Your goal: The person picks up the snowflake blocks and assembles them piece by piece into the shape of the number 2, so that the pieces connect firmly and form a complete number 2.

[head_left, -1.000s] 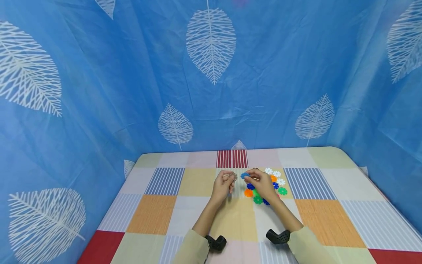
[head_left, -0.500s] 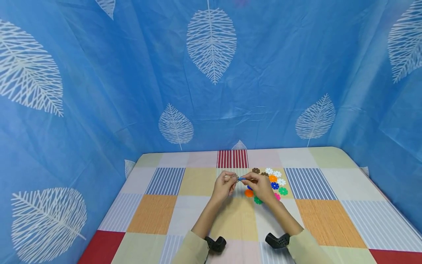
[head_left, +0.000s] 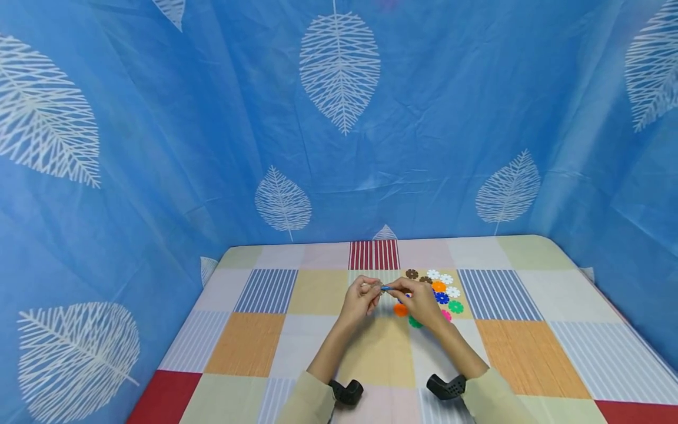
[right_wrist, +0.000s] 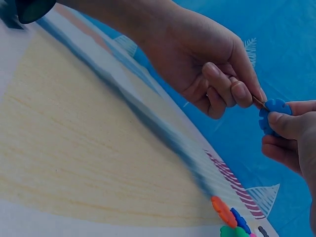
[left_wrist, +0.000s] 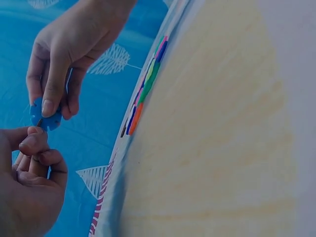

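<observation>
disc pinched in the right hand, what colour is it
The disc is blue, showing best in the right wrist view.

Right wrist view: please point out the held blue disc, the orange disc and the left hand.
Held blue disc [right_wrist: 274,106]: right wrist view, upper part of its face.
Orange disc [right_wrist: 223,211]: right wrist view, middle of its visible side.
Left hand [right_wrist: 205,69]: right wrist view, middle of the hand.

The table [head_left: 318,341] spreads before the person, with the curtain [head_left: 339,188] behind its far edge and along both sides. Above its far half, the left hand [head_left: 358,300] and right hand [head_left: 421,299] face each other — between them, the left disc [left_wrist: 39,122] touches the right disc [right_wrist: 277,104]. Loose discs [head_left: 442,298] lie on the table around and below the right hand: most to its right, some beyond it, a couple nearer the person.
</observation>
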### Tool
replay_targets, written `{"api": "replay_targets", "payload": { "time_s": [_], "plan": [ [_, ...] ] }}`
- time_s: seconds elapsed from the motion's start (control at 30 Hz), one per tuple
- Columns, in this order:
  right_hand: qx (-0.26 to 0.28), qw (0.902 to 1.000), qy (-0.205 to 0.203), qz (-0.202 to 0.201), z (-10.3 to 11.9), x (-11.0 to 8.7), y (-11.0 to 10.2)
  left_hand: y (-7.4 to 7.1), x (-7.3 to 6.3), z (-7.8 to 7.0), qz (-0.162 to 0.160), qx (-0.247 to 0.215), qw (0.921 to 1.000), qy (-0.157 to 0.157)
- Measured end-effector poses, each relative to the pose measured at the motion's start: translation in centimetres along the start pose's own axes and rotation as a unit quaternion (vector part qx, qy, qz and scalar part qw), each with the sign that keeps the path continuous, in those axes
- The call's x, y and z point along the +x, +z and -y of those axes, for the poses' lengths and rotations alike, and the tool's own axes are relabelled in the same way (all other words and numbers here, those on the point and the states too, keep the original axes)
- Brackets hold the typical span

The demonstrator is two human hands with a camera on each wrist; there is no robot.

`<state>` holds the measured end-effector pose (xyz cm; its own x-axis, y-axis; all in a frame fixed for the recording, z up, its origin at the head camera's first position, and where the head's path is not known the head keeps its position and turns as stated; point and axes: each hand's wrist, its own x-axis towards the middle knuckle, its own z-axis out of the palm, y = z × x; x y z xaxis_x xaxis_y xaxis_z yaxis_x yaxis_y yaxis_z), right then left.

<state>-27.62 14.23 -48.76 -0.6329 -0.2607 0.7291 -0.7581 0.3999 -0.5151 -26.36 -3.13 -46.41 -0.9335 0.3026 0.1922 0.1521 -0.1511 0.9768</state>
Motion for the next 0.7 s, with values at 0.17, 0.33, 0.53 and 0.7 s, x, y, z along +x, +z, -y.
{"api": "replay_targets", "payload": {
  "time_s": [0.17,0.33,0.53,0.7],
  "plan": [
    [0.002,1.0000,0.002,0.000,0.0,0.0,0.1,-0.2,0.1,0.0,0.004,0.003,1.0000,-0.008],
    [-0.005,0.9999,0.013,0.005,-0.3,-0.2,0.2,-0.3,0.0,0.2,0.003,0.004,0.9999,-0.014],
    [-0.016,0.9997,0.019,0.004,-0.4,-0.3,0.2,-0.6,0.1,0.4,-0.010,-0.012,0.9996,-0.021],
    [-0.038,0.9979,0.047,-0.022,-1.6,-0.9,-0.7,-2.0,-0.1,1.1,-0.061,-0.030,0.9975,-0.017]
  ]
}}
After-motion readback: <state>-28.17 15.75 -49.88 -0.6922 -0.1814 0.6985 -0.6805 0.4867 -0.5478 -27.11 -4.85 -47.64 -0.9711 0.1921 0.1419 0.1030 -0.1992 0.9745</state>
